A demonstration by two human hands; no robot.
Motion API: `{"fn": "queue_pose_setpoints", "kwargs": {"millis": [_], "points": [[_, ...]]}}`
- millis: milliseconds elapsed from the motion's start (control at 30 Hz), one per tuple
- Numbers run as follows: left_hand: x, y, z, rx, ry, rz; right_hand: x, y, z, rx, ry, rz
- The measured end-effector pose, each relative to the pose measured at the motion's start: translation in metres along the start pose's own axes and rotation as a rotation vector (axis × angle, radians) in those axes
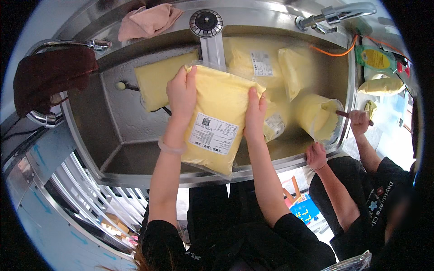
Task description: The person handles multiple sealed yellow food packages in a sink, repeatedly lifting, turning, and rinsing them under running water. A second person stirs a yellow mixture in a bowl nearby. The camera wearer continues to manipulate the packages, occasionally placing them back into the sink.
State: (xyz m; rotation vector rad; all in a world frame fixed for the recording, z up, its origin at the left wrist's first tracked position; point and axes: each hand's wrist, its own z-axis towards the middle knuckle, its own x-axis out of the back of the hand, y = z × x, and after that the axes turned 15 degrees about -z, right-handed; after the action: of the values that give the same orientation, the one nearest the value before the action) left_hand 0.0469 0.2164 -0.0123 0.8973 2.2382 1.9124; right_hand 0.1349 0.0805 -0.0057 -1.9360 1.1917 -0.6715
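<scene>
A clear plastic bag of pale yellow filling [220, 98], with a printed white label, is held tilted over the steel double sink [135, 176]. My left hand [181, 93] grips its upper left corner, thumb on the front. On its right edge is my right hand [256, 115], thumb on the front; the fingers behind are hidden. Behind my left hand, another yellow bag [149, 79] lies in the left basin over a dark-handled utensil [130, 86]. The right basin, which looks hazy, holds more filled bags, including a labelled bag [242, 56] and an upright bag [293, 69].
A co-worker's hands [359, 122] hold a brown handle and steady a clear tub [308, 111] coated in yellow. Chrome faucets [332, 17] rise behind the sink. A drain strainer [206, 23] tops the divider. A pink cloth [147, 22] and dark red towel [54, 76] lie around the rim.
</scene>
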Motion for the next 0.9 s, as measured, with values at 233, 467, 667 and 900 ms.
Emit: {"fn": "queue_pose_setpoints", "kwargs": {"millis": [233, 467, 667, 900], "points": [[0.026, -0.008, -0.021, 0.294, -0.166, -0.402, 0.004, 0.013, 0.013, 0.050, 0.034, -0.072], [0.066, -0.019, -0.093, 0.475, -0.522, -0.474, 0.014, 0.022, 0.004, -0.181, 0.001, -0.028], [0.047, -0.006, -0.105, 0.311, -0.214, -0.298, 0.035, 0.031, -0.084, 0.037, -0.260, -0.479], [0.048, 0.036, -0.117, 0.221, -0.159, -0.055, 0.034, 0.033, -0.099, 0.020, -0.151, -0.303]]}}
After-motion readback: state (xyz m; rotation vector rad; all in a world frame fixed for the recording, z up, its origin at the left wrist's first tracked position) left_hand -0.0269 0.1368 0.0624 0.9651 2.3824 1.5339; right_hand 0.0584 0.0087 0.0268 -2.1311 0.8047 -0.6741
